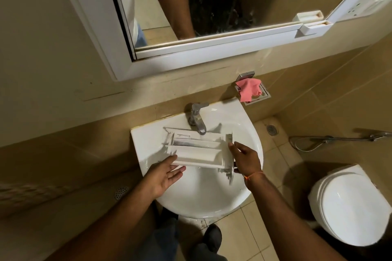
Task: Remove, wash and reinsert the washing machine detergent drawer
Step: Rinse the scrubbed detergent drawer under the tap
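Note:
A white detergent drawer (198, 150) lies across the white wash basin (203, 197), just below the chrome tap (197, 118). My left hand (164, 177) is palm up with straight fingers under the drawer's near left corner. My right hand (244, 160) is at the drawer's right end, where the front panel is, fingers stretched along it and thumb low at the near corner. No water visibly runs from the tap.
A pink cloth (249, 89) sits in a chrome soap holder (257, 98) on the wall, right of the tap. A mirror (191, 6) hangs above. A white toilet (350, 205) stands at the right, with a spray hose (331, 139) on the wall.

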